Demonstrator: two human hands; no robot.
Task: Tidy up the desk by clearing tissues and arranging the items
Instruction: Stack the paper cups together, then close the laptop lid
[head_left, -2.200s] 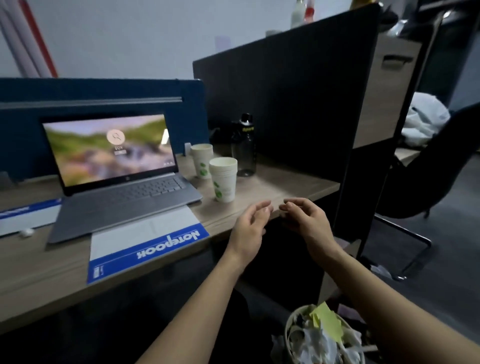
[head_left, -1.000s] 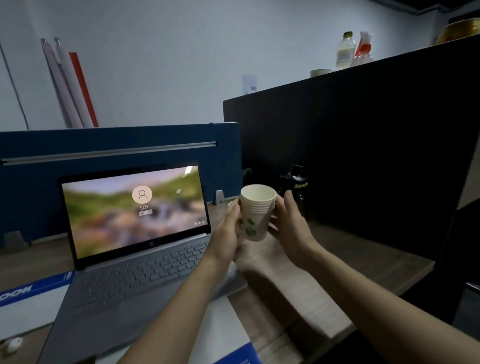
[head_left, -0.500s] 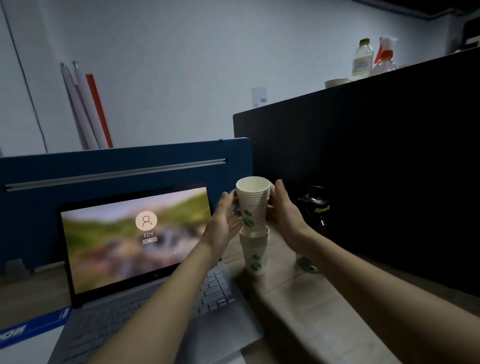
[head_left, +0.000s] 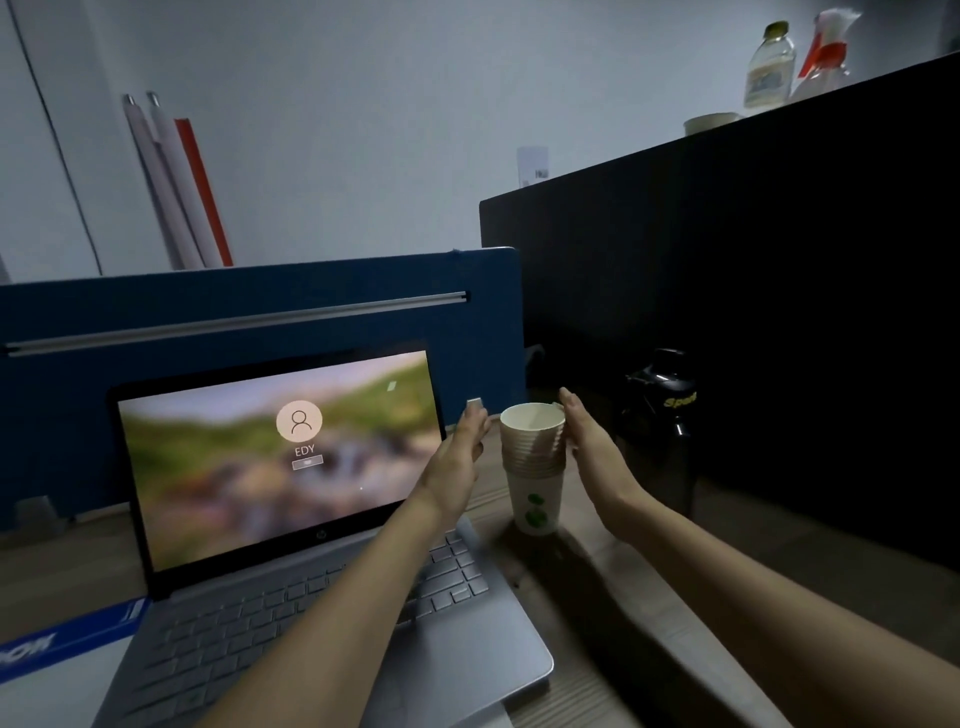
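Your grip is loose: both hands flank the stacked paper cups (head_left: 534, 467)
Your right hand (head_left: 592, 447) rests straight fingers against the stack's rim; your left hand (head_left: 460, 454) hovers spread just beside it, cups upright on the surface (head_left: 649, 613) beside the laptop (head_left: 311, 519)

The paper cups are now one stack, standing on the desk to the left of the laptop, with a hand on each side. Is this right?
Not quite. In the head view the paper cups stand as one stack on the desk, but to the right of the laptop, not the left. The left hand and right hand do flank the stack.
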